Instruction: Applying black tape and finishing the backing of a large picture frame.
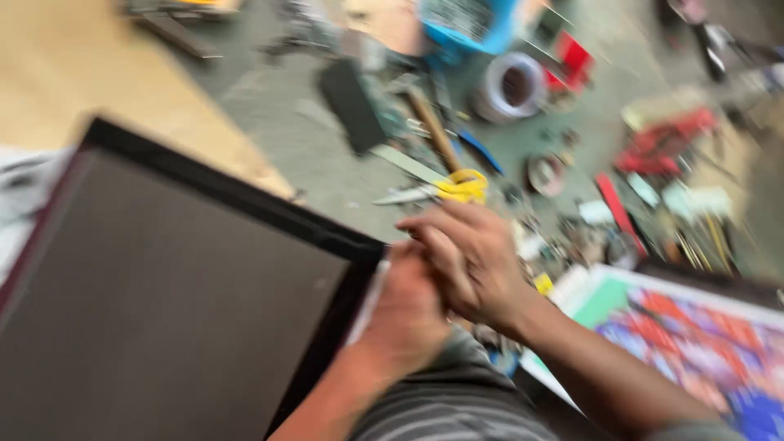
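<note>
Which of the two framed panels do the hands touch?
The large dark brown panel with a black frame, its right edge under both hands; the colourful red-and-blue picture panel lies apart at lower right.

Two bare forearms, no sleeves reaching the wrists. No gloves, rings or watch to be made out on the left hand [406,306] or right hand [474,257], though motion blur softens all detail. Below them, grey cloth with darker horizontal stripes [449,408], worn over the lap or torso.

A large dark flat screen [163,302] with a black frame lies at the floor's near left edge.
</note>
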